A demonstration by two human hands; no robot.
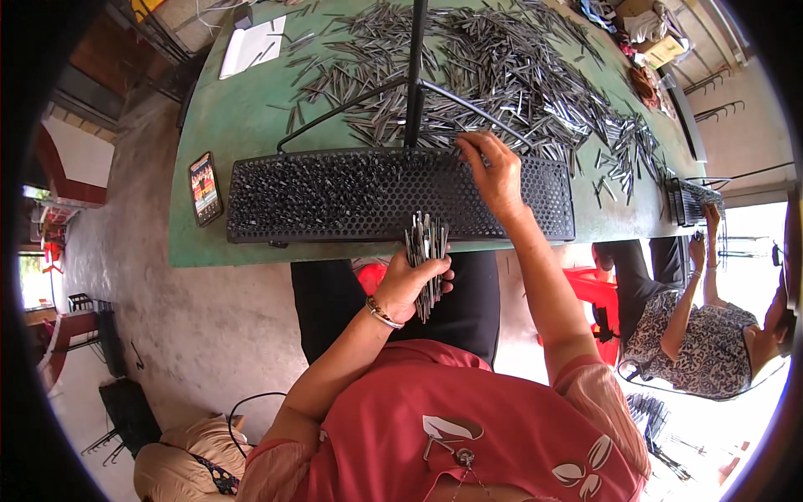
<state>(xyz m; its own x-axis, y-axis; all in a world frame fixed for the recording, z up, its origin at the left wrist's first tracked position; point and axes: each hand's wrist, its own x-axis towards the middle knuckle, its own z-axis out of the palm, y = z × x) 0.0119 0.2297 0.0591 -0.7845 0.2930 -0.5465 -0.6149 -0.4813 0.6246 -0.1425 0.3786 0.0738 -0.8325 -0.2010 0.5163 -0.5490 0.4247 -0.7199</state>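
My left hand [410,284] is closed around a bundle of slim metal strips [428,238], held upright just off the table's near edge. Behind it stands a long black perforated rack [544,201]. Its left half is packed with upright strips [309,192], while many holes on the right side show bare. My right hand [499,180] is over the rack, right of the centre post, with thumb and fingers pinched together near the far rim. Whatever those fingertips hold is too small to make out.
Loose strips [527,75] lie heaped across the green table [201,109]. A black post [415,84] with slanting braces rises behind the rack. A phone [203,188] lies at the left, white paper [251,48] farther back. At right, another person [694,335] works at a similar rack [687,201].
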